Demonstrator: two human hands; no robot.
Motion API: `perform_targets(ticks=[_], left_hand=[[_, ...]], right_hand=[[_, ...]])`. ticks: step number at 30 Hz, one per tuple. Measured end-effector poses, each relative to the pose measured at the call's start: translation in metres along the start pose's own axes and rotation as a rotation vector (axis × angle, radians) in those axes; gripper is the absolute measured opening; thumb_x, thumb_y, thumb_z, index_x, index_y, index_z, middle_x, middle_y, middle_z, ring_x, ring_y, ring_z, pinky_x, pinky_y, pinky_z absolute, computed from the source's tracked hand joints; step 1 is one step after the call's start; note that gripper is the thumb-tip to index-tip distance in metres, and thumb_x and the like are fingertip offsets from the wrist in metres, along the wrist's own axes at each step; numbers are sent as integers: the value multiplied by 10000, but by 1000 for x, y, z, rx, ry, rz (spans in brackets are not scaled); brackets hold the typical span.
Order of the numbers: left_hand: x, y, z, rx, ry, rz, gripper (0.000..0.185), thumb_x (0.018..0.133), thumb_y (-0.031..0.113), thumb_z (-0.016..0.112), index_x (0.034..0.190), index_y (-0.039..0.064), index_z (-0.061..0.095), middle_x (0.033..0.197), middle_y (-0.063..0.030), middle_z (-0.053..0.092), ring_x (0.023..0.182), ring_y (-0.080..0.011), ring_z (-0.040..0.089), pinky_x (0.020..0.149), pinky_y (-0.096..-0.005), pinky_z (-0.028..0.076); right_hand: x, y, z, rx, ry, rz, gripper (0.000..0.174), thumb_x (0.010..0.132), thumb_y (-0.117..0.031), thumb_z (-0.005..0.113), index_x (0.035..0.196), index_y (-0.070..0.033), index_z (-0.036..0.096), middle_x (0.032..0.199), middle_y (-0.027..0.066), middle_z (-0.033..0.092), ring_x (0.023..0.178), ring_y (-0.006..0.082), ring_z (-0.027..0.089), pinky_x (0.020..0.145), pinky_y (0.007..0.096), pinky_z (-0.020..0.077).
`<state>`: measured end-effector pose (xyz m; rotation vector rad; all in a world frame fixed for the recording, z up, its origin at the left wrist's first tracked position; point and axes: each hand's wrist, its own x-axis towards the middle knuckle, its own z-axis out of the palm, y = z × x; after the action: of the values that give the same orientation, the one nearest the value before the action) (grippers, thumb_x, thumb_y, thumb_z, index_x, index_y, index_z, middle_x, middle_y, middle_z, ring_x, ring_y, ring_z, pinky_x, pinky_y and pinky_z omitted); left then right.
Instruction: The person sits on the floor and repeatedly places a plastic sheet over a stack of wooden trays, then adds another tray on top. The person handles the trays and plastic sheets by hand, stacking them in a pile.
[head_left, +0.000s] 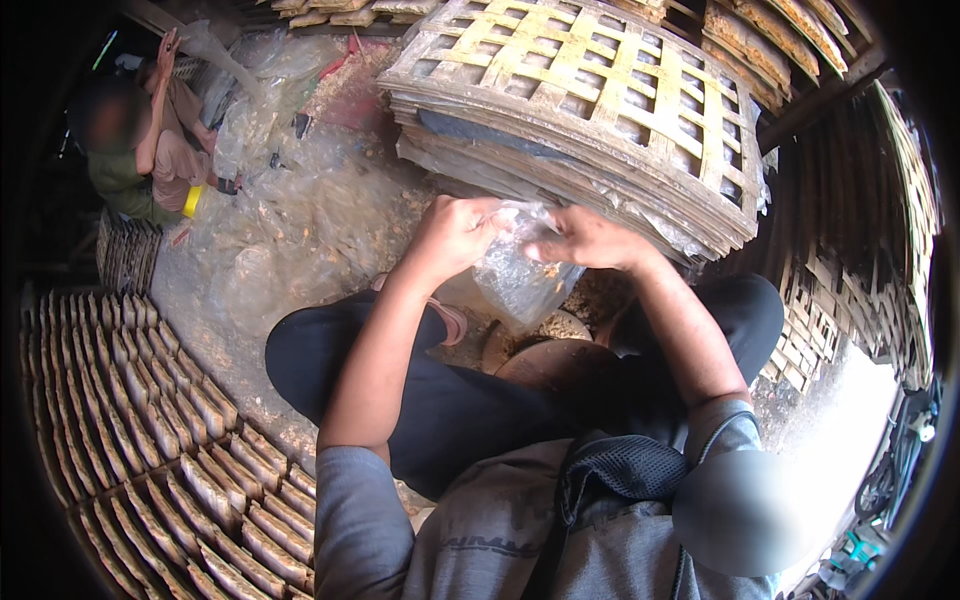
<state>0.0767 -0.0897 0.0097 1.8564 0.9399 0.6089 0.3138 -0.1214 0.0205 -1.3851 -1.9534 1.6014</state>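
Observation:
A clear plastic bag (521, 289) hangs between my two hands over my lap, with orange-brown crumbs clinging to it. My left hand (465, 232) pinches its upper edge on one side. On the other side, my right hand (589, 238) holds the edge between thumb and fingers. Below the bag, between my folded legs, sits a round container (559, 364), partly hidden, with crumbly tan matter (559, 328) beside its rim. Just beyond my hands rises a stack of woven bamboo racks (600, 97) with plastic sheets between them.
Crumpled clear plastic sheets (300, 217) cover the floor ahead on the left. Rows of crusted slabs (180, 450) stand at left. Another person (120, 176) sits at the far left. More bamboo racks (817, 300) lean at right; further slabs (750, 52) lie beyond the stack.

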Motion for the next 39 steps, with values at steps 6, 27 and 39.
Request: perform_targets(ticks=[6,27,39], left_hand=[[-1,8,-13,-132,100,-6,224,1007,122,581,1110,-42,693,870,-53,720,737,-111,705,530,-245,493],[-7,12,-42,-163,311,35,214,979,52,585,1140,-46,685,881,-80,743,742,-129,705,659,-258,542],[-9,20,-51,-231,228,-51,207,1001,95,582,1095,-59,682,919,-82,720,737,-132,679,641,-283,583]], right_hand=[[14,53,10,-520,-34,124,500,828,-455,757,975,21,714,848,216,696,773,277,674,752,414,521],[39,38,19,-325,24,178,467,856,-491,738,905,-26,747,917,135,738,825,239,686,781,392,536],[38,20,29,-117,384,-208,417,849,-334,791,1100,-22,675,810,149,686,762,208,672,729,352,524]])
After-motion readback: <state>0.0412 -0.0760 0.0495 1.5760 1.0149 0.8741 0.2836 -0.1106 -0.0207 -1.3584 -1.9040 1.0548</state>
